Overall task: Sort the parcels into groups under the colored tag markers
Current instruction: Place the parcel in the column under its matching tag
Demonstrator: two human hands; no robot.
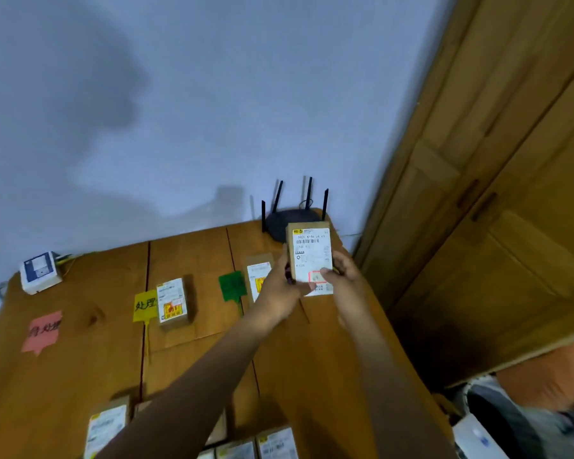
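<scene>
Wooden tabletop (196, 253) set against a pale wall (212, 94), seen from above. Both hands hold one parcel (310, 256) up over the right end of the tabletop, its white label facing the viewer. The left hand (280, 293) grips its left edge, and the right hand (343, 279) pinches its lower right corner, thumb on the label.

Just left of the hands, a second parcel (257, 276) lies beside a green tag (232, 286). Further left, a third parcel (173, 301) lies right against a yellow tag (145, 306) — a pink tag (43, 331) sits well apart near the left edge. More parcels (106, 429) lie along the near edge, partly hidden by the arms.

Behind the held parcel stands a black router (292, 220) with antennas. A small white box (40, 271) sits at the far left corner. Wooden doors (494, 160) fill the right side.
</scene>
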